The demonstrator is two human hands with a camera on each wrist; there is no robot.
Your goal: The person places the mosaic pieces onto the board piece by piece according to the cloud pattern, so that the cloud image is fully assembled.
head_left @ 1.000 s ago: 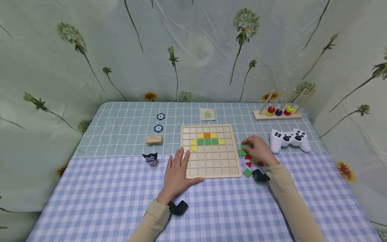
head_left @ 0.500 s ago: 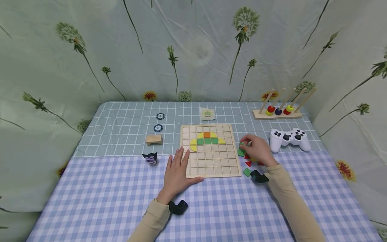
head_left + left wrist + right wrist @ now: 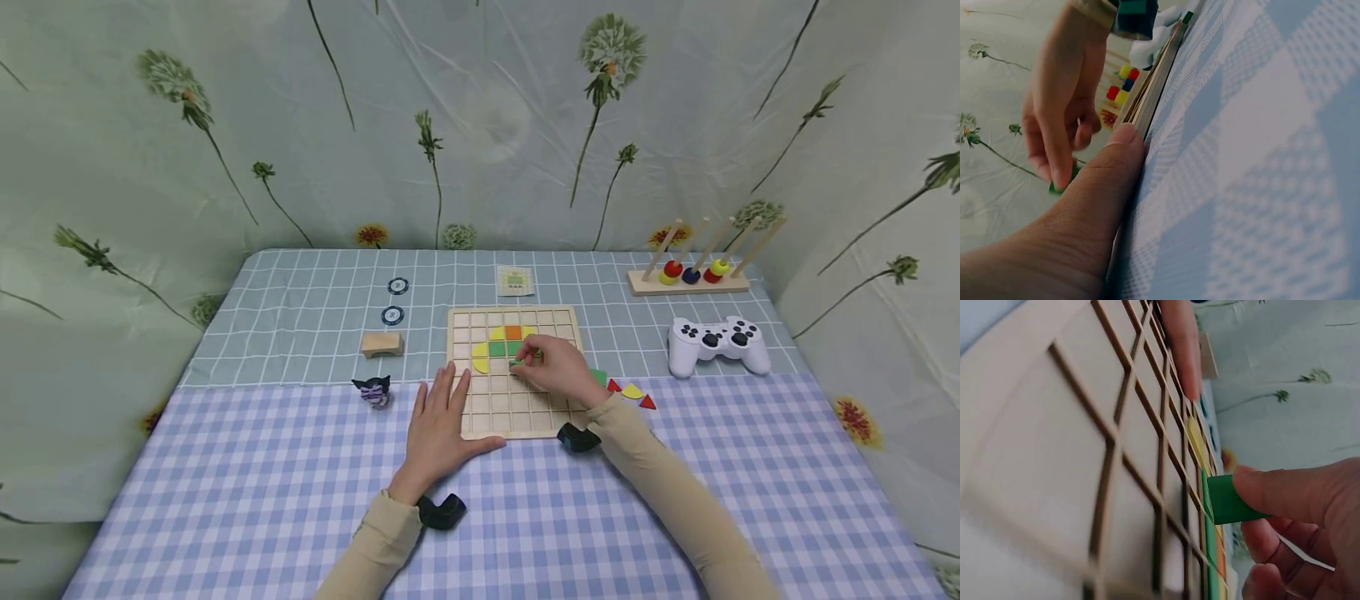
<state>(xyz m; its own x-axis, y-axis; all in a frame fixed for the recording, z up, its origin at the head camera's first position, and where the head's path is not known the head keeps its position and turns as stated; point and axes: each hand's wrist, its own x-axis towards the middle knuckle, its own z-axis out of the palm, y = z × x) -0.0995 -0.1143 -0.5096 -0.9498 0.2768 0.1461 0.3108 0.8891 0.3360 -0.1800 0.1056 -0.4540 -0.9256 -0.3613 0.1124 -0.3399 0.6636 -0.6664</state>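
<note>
My right hand point(image 3: 557, 368) is over the wooden grid board point(image 3: 495, 406). Between thumb and fingers it pinches a green square tile point(image 3: 1232, 500), held up on edge close to the laid tiles in the right wrist view. My left hand point(image 3: 437, 433) rests with spread fingers on the board's left side, its thumb along the front edge. On the board, an orange tile point(image 3: 513, 332) sits above a row of green tiles point(image 3: 498, 348), with yellow curved tiles point(image 3: 480, 358) around them. The right hand covers the right end of that pattern.
Right of the board lie a loose green tile point(image 3: 599, 377), a yellow piece point(image 3: 632, 391) and red triangles point(image 3: 647, 402). Beyond are a white game controller point(image 3: 718, 346) and a peg stand point(image 3: 688, 287). A pattern card point(image 3: 515, 282) lies behind; a wooden block point(image 3: 382, 344) and figurine point(image 3: 374, 392) stand left.
My right hand has moved left from the loose pieces to above the board, bringing a green tile. The left hand has stayed in place.
</note>
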